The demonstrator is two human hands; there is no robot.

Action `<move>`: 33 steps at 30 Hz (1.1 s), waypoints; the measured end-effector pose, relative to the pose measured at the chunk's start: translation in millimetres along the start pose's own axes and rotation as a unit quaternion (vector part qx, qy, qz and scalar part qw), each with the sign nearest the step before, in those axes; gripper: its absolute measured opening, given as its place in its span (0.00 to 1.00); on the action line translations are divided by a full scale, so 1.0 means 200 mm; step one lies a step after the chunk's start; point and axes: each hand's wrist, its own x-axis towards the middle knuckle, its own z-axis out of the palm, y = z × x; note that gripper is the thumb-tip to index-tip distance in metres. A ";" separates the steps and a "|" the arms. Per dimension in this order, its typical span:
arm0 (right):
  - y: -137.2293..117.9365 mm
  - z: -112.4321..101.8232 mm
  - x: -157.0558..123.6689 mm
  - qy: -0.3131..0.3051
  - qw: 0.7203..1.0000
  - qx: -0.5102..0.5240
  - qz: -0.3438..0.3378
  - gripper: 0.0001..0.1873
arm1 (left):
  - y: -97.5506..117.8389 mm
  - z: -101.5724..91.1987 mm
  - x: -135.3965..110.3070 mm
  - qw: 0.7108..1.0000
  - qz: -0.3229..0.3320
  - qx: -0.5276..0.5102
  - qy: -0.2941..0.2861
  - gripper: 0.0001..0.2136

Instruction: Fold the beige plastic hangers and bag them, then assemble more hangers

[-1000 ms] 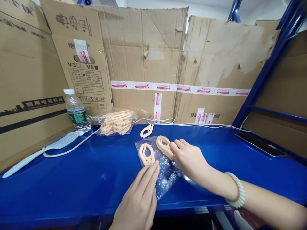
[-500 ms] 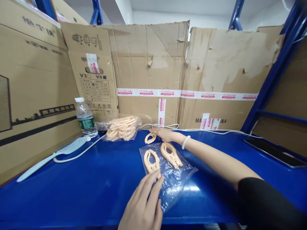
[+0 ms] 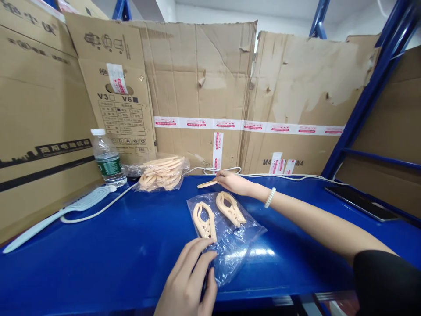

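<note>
A clear plastic bag (image 3: pixel 234 243) lies on the blue shelf (image 3: pixel 98 250) with two peach plastic clips (image 3: pixel 204 219) on it, side by side. My left hand (image 3: pixel 189 281) rests at the bag's near edge, fingers curled and pinching the plastic. My right hand (image 3: pixel 232 181), a white bead bracelet on its wrist, reaches to the back of the shelf and holds a third peach clip (image 3: pixel 207 184) lifted edge-on just above the surface.
A bag of several more peach clips (image 3: pixel 161 172) sits at the back left beside a water bottle (image 3: pixel 108 157). A white brush (image 3: pixel 59 211) and white cable (image 3: pixel 226 169) lie on the shelf. A phone (image 3: pixel 360 202) lies at right. Cardboard boxes wall the back.
My right hand left the clip on the bag, reached to the back and picked up the loose third clip. My left hand's fingers curled at the bag's edge.
</note>
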 end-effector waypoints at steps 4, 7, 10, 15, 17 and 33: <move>-0.16 -0.11 -0.16 0.091 0.994 -0.058 0.002 0.15 | -0.02 -0.01 0.00 1.000 0.017 0.024 0.001 0.16; -0.35 -0.23 -0.36 0.199 0.973 -0.111 -0.041 0.12 | -0.01 -0.01 0.00 1.000 0.013 0.026 -0.003 0.17; -0.60 -0.32 -0.61 0.286 0.951 -0.112 -0.028 0.13 | 0.00 -0.01 0.00 1.000 0.009 0.016 -0.013 0.18; -0.92 -0.29 -0.84 0.284 0.947 -0.145 -0.050 0.14 | 0.02 -0.01 0.01 1.000 -0.004 0.015 -0.007 0.20; -0.95 -0.22 -0.81 0.294 0.941 -0.151 -0.077 0.15 | 0.02 -0.01 0.01 1.000 -0.007 0.024 0.002 0.20; -0.90 -0.02 -0.54 0.269 0.919 -0.252 -0.139 0.13 | 0.02 -0.01 0.01 0.999 -0.034 0.006 0.023 0.20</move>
